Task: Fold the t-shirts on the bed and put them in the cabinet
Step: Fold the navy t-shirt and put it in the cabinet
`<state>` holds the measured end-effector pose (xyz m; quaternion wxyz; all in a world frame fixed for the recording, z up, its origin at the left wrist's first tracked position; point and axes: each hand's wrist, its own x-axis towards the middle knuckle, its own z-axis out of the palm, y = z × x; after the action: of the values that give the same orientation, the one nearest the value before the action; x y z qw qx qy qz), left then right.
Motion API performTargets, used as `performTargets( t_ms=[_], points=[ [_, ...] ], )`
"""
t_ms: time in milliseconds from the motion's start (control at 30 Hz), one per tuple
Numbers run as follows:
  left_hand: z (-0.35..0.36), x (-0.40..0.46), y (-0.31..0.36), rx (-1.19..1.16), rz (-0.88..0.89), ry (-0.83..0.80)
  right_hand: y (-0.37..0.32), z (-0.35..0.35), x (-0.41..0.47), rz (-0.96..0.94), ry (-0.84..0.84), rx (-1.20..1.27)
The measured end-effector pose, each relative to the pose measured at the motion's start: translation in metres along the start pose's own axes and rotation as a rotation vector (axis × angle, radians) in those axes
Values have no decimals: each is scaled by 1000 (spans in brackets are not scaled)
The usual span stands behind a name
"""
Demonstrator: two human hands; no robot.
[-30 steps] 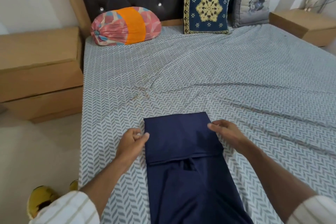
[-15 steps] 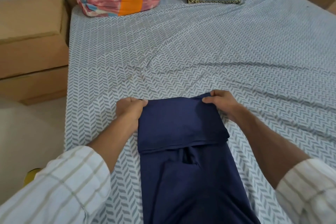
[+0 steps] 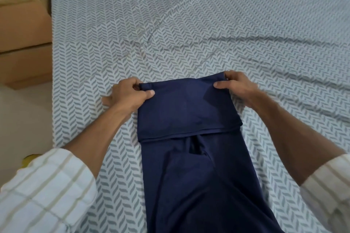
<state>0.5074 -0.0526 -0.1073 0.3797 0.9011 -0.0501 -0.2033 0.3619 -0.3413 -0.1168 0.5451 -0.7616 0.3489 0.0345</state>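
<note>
Both the left hand and right hand have closed on the far corners of the folded navy-blue cotton t-shirt lying on the herringbone-sheeted bed, probably readying another fold toward the body.

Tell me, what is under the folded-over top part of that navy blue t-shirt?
More of the same navy blue t-shirt, lying on the grey-patterned bedsheet. The left hand and right hand pinch the fold's corners; the layers beneath are covered.
</note>
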Motion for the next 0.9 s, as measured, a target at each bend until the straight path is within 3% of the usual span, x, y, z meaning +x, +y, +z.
performTargets(
  t_ms=[67, 233, 433, 633, 900],
  points=[
    [-5, -7, 0, 12, 46, 17, 5, -2, 0, -39, 49, -50],
    [-35, -49, 18, -118, 129, -39, -30, -4, -58, -97, 67, 144],
    [-74, -133, 28, 43, 329, -100, -35, -35, -154, -335, 70, -98],
    [-76, -243, -9, 162, 556, -63, 13, -50, -263, -463, 94, -416],
    [-42, -324, -81, 367, 828, -89, 99, -33, -345, -582, 133, -583]
  ],
)
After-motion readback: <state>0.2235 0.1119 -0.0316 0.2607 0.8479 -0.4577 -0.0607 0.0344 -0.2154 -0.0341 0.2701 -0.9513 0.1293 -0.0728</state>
